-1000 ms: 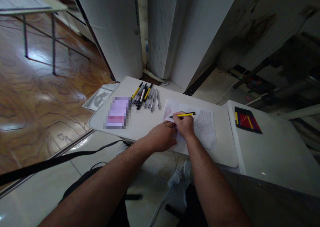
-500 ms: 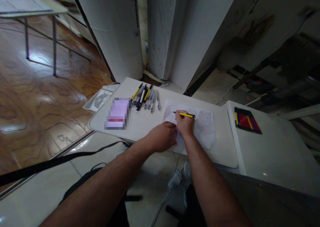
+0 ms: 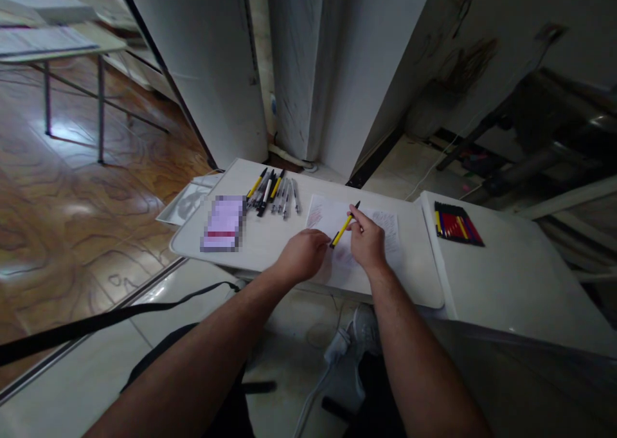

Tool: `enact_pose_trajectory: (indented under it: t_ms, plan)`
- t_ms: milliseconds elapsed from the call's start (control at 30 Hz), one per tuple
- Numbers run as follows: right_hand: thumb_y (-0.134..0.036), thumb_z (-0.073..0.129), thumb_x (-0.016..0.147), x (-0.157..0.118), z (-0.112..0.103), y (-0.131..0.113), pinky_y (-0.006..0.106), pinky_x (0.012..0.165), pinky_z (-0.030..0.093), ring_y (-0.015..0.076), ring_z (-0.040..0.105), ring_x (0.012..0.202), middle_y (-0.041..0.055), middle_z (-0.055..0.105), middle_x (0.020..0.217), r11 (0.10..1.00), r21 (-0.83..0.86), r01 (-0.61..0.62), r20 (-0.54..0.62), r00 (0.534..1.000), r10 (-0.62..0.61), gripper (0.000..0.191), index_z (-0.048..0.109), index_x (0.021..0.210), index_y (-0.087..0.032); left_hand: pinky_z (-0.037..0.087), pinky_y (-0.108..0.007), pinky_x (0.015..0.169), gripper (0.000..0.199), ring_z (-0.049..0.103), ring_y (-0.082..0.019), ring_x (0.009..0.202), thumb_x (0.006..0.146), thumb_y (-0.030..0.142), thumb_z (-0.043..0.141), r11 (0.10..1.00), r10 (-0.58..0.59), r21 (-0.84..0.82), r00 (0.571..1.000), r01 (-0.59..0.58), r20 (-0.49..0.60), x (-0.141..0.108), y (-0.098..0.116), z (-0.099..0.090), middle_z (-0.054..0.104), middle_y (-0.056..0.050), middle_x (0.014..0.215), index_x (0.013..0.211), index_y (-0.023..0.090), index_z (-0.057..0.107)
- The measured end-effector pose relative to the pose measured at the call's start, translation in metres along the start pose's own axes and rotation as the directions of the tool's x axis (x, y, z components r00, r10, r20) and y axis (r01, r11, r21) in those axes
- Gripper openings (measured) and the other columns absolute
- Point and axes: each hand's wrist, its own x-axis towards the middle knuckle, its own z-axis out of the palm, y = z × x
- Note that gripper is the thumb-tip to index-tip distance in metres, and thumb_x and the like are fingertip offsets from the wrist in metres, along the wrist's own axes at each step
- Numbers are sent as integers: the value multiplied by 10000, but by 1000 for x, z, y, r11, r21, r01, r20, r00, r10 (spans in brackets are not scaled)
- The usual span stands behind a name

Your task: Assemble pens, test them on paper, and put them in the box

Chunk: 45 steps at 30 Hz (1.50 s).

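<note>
My right hand (image 3: 369, 238) pinches a yellow pen (image 3: 342, 229) with black ends, tilted above the paper. The pen's tapered black end points up and away; its other end comes down to my left fingertips. My left hand (image 3: 303, 256) is closed, its fingers drawn together at that lower end, partly hidden from view. Under the hands, on a small white table (image 3: 284, 242), lies a sheet of paper (image 3: 385, 222) covered in part with dense pen strokes, dark on the right and reddish on the left.
Several pens (image 3: 272, 193) lie in a bunch left of the paper, beside a blurred-out purple rectangle (image 3: 224, 222). On the white surface at right is a flat set of colored pens (image 3: 457, 224). A white power strip (image 3: 337, 345) with cable hangs below the table's front edge.
My right hand has lifted the pen off the paper and turned it, tapered end up. My left hand's fingers have drawn together at the pen's lower end. The view has shifted slightly.
</note>
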Motion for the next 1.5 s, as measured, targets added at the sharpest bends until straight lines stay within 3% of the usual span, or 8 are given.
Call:
enact_pose_trajectory:
  t_ms: [67,133,233,333,567,900,1500]
  plan:
    - [-202,435,868,-2,-10,-6,315,764,566,156,704,780,70,736,1086,999,37,15,-22,1000,-14,416,668,1213,-213,543,-317,821,284,698,-195,846,883,233,495,970,-173,-176,984,165,-32,3,4,1,748,-88,958,1020,170,736]
    - [-250,478,880,-5,-18,-14,305,739,564,166,706,801,69,740,1071,997,68,35,-69,997,-30,347,699,1144,-213,539,-262,638,283,677,-149,650,877,256,508,884,-294,-367,955,289,45,6,7,3,747,-68,852,1032,163,725]
    - [-286,543,873,-9,-27,-24,297,718,554,180,699,826,58,753,989,996,71,60,-157,986,-48,246,728,1017,-211,476,-221,469,259,622,-119,515,849,225,522,753,-346,-534,922,383,174,10,12,7,725,-57,768,1006,133,706]
    - [-280,559,873,-10,-32,-29,286,685,544,176,691,808,47,750,918,994,75,84,-197,978,-67,197,726,951,-207,485,-226,453,199,618,-124,501,832,199,537,672,-360,-604,902,428,239,11,15,11,704,-58,716,929,108,684]
    - [-275,572,863,-12,-37,-31,278,654,539,169,684,774,39,745,873,995,55,83,-200,977,-70,168,722,897,-209,526,-226,527,120,647,-124,539,787,188,615,595,-339,-699,912,397,230,14,14,20,690,-30,668,868,126,680]
    - [-278,591,852,-11,-36,-27,277,655,537,163,675,730,26,733,827,990,128,61,-197,980,-35,144,716,866,-208,522,-233,533,138,652,-131,535,773,189,650,560,-389,-720,897,411,209,14,21,18,690,-21,642,890,120,671]
    - [-321,596,853,-10,-34,-20,265,614,518,153,642,720,30,710,841,980,200,-12,-207,977,54,162,693,903,-201,492,-221,492,98,612,-117,477,735,183,645,571,-331,-729,918,377,216,12,18,14,656,0,576,812,133,611]
